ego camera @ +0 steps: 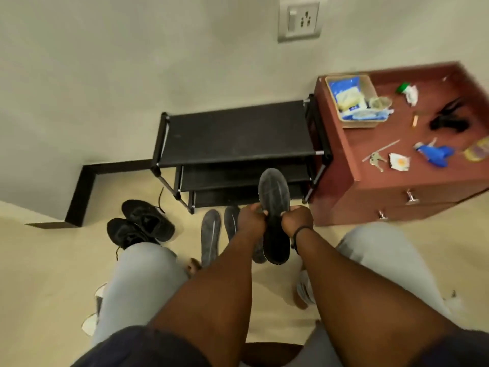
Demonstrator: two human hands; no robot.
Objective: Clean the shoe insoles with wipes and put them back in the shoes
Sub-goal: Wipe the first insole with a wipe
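A cream floor [53, 260] meets a pale wall [105, 62] that carries a switch-and-socket plate [299, 20]. Against the wall stands a black three-tier shoe rack [235, 133], and touching its right end is a red-brown cabinet [370, 186] with two drawer knobs on its front. On the cabinet top sit a shallow box [349, 102] of blue and white packets, a blue tool [434, 153], a black object [448, 119], a bunch of keys [375, 158] and small scraps of paper.

The person sits with grey-trousered knees [137, 282] apart and both bare forearms reaching forward between them. A pair of black shoes [140, 223] lies on the floor left of the knees, laces trailing, near the rack's left leg.

Held up in front of the rack is a dark insole [274, 207], toe end pointing away, with a second dark piece directly under it toward the person; whether that is another insole or a shoe is unclear. The left hand [250, 219] has its fingers curled round the insole's left edge, and the right hand [296, 221], a black band on its wrist, pinches the right edge with curled fingers. Two more grey insoles [211, 234] lie side by side on the floor just beside the left hand, the nearer partly hidden by it.
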